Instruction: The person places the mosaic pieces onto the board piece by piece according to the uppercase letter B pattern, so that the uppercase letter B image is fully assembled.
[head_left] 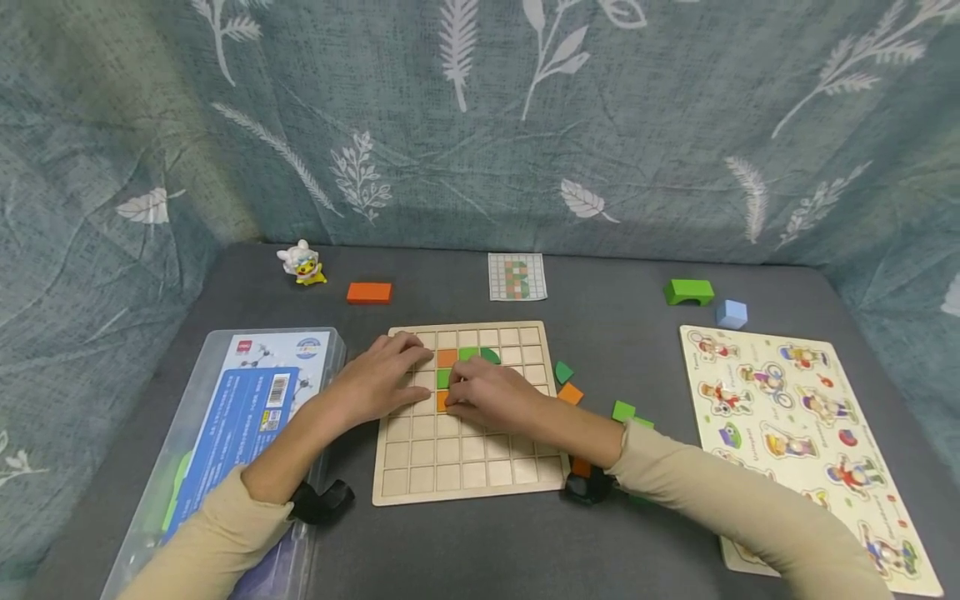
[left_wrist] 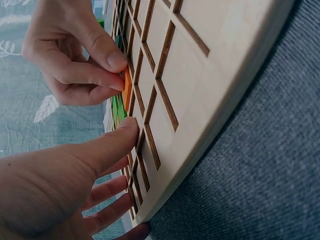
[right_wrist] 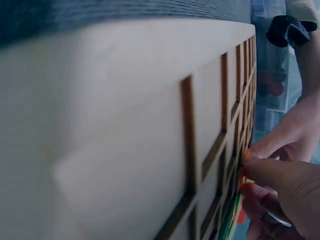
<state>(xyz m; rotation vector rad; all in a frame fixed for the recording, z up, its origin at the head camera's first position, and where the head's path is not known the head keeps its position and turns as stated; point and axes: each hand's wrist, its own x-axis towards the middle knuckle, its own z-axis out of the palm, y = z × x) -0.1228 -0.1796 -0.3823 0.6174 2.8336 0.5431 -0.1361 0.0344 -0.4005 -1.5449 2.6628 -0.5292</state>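
Observation:
A wooden grid board (head_left: 472,477) lies on the dark table. My right hand (head_left: 495,393) is over its middle, thumb and forefinger pinching an orange square tile (left_wrist: 127,89) at the grid. Just beyond that tile sit a green square tile (head_left: 442,379), another orange tile (head_left: 447,358), a second green tile (head_left: 468,353) and a dark green quarter-round tile (head_left: 490,356). My left hand (head_left: 378,382) rests at the board's left side, fingers spread and lightly bent, thumb (left_wrist: 125,135) touching the grid near the orange tile. It holds nothing.
Loose tiles, including an orange one (head_left: 570,393) and a green one (head_left: 623,411), lie right of the board. A pattern card (head_left: 517,277) lies behind it. A plastic case (head_left: 213,367) is at left, a picture puzzle board (head_left: 757,342) at right. A figurine (head_left: 303,263) and blocks stand behind.

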